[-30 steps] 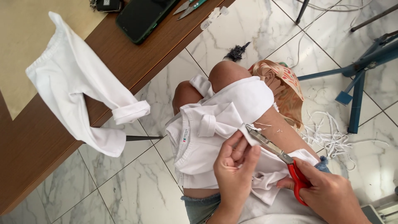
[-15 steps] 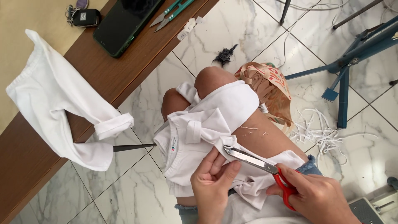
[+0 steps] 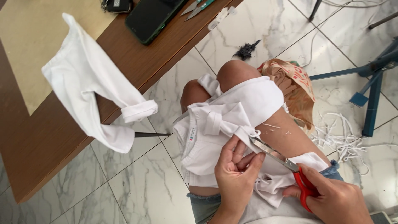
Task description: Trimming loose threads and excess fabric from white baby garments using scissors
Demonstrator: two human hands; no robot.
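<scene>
I see the marble floor filling most of the view, with the brown tabletop running along the left. A white garment droops over the tabletop's near edge, well apart from the work. On the tabletop's far end lie a dark phone and a pair of small snips.

The work sits on the person's lap: a white shirt draped over both knees, its collar side toward the tabletop. The left hand is closed in a pinch on a fold of this shirt, just beside the blades. The right hand is clamped around the red handles of the scissors.

My main worry is the left fingertips: they lie right against the blades, so a closing cut could nick them if the pinch drifts. The bare thigh lies directly under the blade tips, so a dip of the right hand could scratch skin. The cloth is bunched in folds near the tips, and I judge that a deep bite could catch a second layer and cut the shirt itself instead of a loose thread. Thread scraps already cling to the leg.

The scissors' long axis runs diagonally, from the handles at lower right up to the tips at upper left, pointing toward the tabletop and the tied fold. I cannot tell how far apart the blades stand.
</scene>
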